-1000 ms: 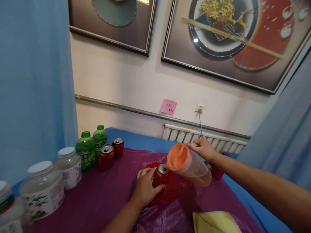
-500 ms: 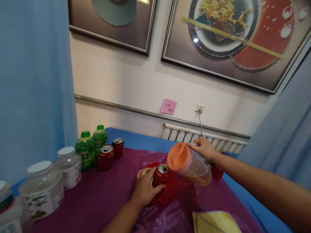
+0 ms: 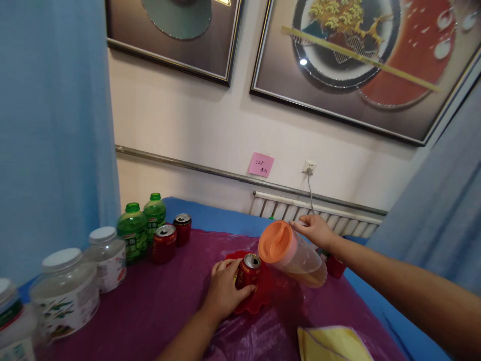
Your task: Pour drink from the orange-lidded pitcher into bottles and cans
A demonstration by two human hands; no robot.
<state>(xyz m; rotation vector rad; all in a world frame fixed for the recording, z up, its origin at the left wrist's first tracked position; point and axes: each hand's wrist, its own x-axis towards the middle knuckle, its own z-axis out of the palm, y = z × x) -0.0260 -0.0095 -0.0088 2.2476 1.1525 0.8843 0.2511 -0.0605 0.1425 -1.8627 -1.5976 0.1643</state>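
My left hand (image 3: 224,291) is wrapped round a red drink can (image 3: 249,271) with an opened top, which stands upright on a red scalloped dish (image 3: 263,291). From the right, my right hand (image 3: 314,230) grips a clear plastic pitcher (image 3: 300,263) near its top; its handle is mostly hidden by the fingers. The pitcher leans left, so its orange lid (image 3: 276,241) comes close to the can's mouth. Pale brownish liquid (image 3: 311,277) lies along the pitcher's lower side. Whether any is flowing into the can I cannot tell.
Two more red cans (image 3: 164,244) stand at the left, beside green bottles (image 3: 132,233) and white-lidded clear jars (image 3: 64,293). A yellow cloth (image 3: 332,343) lies at the front on the purple table cover (image 3: 158,301). Another red item (image 3: 335,267) sits behind the pitcher. Blue curtains (image 3: 56,125) hang on both sides.
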